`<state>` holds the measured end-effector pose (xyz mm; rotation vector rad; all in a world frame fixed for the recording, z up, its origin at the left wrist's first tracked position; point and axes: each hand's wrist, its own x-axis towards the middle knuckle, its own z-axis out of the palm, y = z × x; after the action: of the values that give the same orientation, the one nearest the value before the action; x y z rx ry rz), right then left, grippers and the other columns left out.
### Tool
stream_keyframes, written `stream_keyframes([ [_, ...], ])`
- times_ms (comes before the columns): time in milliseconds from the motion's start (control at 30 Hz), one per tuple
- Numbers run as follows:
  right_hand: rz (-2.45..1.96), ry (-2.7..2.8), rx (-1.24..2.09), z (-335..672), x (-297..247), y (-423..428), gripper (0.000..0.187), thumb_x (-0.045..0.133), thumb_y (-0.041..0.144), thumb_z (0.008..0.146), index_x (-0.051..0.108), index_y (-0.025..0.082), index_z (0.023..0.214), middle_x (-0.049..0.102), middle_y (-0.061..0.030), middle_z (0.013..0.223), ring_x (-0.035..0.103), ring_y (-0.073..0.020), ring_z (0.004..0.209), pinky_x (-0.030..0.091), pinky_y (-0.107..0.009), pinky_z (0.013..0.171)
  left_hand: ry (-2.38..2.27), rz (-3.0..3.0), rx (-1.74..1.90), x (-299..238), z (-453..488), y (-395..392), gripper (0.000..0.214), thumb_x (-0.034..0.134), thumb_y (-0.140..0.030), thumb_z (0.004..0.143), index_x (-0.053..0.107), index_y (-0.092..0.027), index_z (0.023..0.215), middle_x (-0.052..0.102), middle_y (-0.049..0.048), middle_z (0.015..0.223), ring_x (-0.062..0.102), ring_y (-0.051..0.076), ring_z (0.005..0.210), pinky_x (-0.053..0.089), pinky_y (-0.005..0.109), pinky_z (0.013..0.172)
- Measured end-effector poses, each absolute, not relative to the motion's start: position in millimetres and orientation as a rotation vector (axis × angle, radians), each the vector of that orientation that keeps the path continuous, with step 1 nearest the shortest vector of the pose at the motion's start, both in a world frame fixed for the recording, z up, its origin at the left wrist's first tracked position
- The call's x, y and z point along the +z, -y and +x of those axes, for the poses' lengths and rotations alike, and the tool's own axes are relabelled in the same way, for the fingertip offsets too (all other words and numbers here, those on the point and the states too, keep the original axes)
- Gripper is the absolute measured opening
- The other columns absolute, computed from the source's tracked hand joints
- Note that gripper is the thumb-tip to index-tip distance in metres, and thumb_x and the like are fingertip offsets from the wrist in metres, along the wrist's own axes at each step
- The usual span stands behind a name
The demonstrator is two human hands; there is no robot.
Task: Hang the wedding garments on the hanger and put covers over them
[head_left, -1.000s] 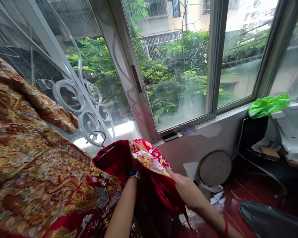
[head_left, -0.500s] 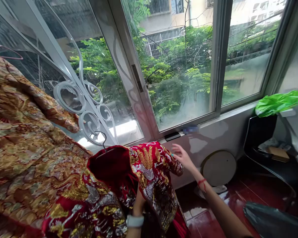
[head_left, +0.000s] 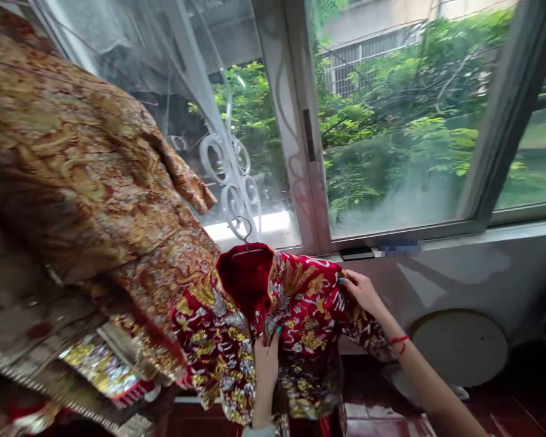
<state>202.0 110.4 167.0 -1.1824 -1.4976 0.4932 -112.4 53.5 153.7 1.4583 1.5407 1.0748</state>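
Observation:
A red jacket (head_left: 236, 328) embroidered in gold and silver hangs on a hanger (head_left: 243, 233) hooked on the white window grille (head_left: 230, 176). My left hand (head_left: 266, 358) pinches the jacket's front edge just below the collar. My right hand (head_left: 364, 291) rests on the jacket's right shoulder, fingers curled on the cloth. A red string is tied round my right wrist.
A larger gold brocade garment (head_left: 73, 170) hangs at the left, touching the red jacket. Behind stands a sliding window (head_left: 391, 121) with trees outside. A round white disc (head_left: 459, 346) leans on the wall below the sill, over a dark red tiled floor (head_left: 391, 419).
The view has swung left. My right hand has come to rest on the jacket's shoulder, and my left hand has moved up the front edge of the jacket.

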Motion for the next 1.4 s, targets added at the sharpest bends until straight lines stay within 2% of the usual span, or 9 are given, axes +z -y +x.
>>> stream_keyframes([
  [167, -1.136, 1.526, 0.366, 186, 201, -85, 0.038, 0.05, 0.043, 0.092, 0.06, 0.018, 0.119, 0.068, -0.0127, 0.115, 0.065, -0.0251, 0.102, 0.051, -0.039, 0.091, -1.631, 1.271, 1.219, 130, -103, -36, 0.065, 0.052, -0.076, 0.073, 0.07, -0.016, 0.089, 0.07, 0.0124, 0.08, 0.066, 0.032, 0.082, 0.053, 0.043, 0.078],
  [300, -1.136, 1.862, 0.074, 142, 251, -80, 0.056, 0.056, 0.048, 0.09, 0.047, 0.024, 0.14, 0.06, -0.0118, 0.133, 0.055, -0.031, 0.122, 0.043, -0.051, 0.104, -1.65, 1.217, 1.433, 125, -109, -23, 0.064, 0.058, -0.071, 0.072, 0.07, -0.014, 0.099, 0.072, 0.0151, 0.102, 0.065, 0.03, 0.096, 0.051, 0.038, 0.085],
  [433, -1.266, 1.983, -0.104, 116, 265, -101, 0.043, 0.05, 0.042, 0.094, 0.056, 0.02, 0.131, 0.068, -0.0125, 0.119, 0.066, -0.0313, 0.103, 0.052, -0.044, 0.083, -1.58, 1.329, 1.472, 149, -123, -25, 0.055, 0.056, -0.065, 0.076, 0.072, -0.014, 0.088, 0.074, 0.0127, 0.09, 0.065, 0.027, 0.088, 0.05, 0.036, 0.08],
  [700, -1.215, 2.148, -0.093, 135, 273, -118, 0.028, 0.047, 0.04, 0.097, 0.065, 0.022, 0.108, 0.075, -0.0076, 0.092, 0.068, -0.0252, 0.08, 0.042, -0.029, 0.064, -1.622, 1.47, 1.551, 157, -135, -40, 0.04, 0.047, -0.049, 0.089, 0.066, -0.016, 0.081, 0.067, 0.0052, 0.074, 0.06, 0.019, 0.07, 0.046, 0.03, 0.069],
  [833, -1.276, 2.117, -0.072, 131, 274, -115, 0.027, 0.048, 0.043, 0.094, 0.065, 0.022, 0.1, 0.073, -0.0067, 0.085, 0.066, -0.0237, 0.075, 0.039, -0.028, 0.062, -1.962, 1.427, 1.627, 125, -132, -38, 0.042, 0.058, -0.05, 0.085, 0.058, -0.015, 0.108, 0.067, 0.0082, 0.092, 0.063, 0.022, 0.079, 0.047, 0.032, 0.071],
  [933, -1.275, 2.106, -0.082, 130, 271, -116, 0.026, 0.05, 0.044, 0.093, 0.062, 0.022, 0.1, 0.072, -0.0064, 0.085, 0.065, -0.0242, 0.076, 0.039, -0.029, 0.062, -2.219, 1.519, 1.465, 119, -141, -46, 0.053, 0.064, -0.049, 0.082, 0.052, -0.014, 0.119, 0.067, 0.0137, 0.106, 0.066, 0.026, 0.089, 0.047, 0.033, 0.07],
  [1067, -1.265, 2.098, -0.091, 130, 268, -114, 0.032, 0.049, 0.047, 0.093, 0.06, 0.022, 0.11, 0.07, -0.0074, 0.093, 0.065, -0.0257, 0.083, 0.044, -0.032, 0.066, -2.295, 1.776, 1.009, 123, -160, -55, 0.033, 0.044, -0.036, 0.097, 0.056, -0.017, 0.12, 0.072, 0.0129, 0.103, 0.069, 0.023, 0.086, 0.043, 0.028, 0.065],
  [1233, -1.121, 2.045, -0.239, 106, 270, -107, 0.066, 0.056, 0.06, 0.086, 0.048, 0.019, 0.137, 0.064, -0.0145, 0.122, 0.063, -0.0299, 0.099, 0.047, -0.037, 0.076, -2.349, 1.925, 0.609, 145, -153, -22, 0.033, 0.042, -0.023, 0.098, 0.056, -0.015, 0.126, 0.075, 0.0109, 0.09, 0.071, 0.021, 0.077, 0.041, 0.027, 0.062],
  [1400, -1.417, 1.67, -0.263, 76, 275, -107, 0.05, 0.038, 0.06, 0.095, 0.069, 0.021, 0.095, 0.067, -0.0056, 0.071, 0.057, -0.0204, 0.063, 0.028, -0.027, 0.057, -2.243, 2.075, 0.427, 161, -99, 14, 0.026, 0.042, -0.023, 0.097, 0.064, -0.018, 0.109, 0.072, 0.0066, 0.076, 0.071, 0.02, 0.07, 0.041, 0.025, 0.056],
])
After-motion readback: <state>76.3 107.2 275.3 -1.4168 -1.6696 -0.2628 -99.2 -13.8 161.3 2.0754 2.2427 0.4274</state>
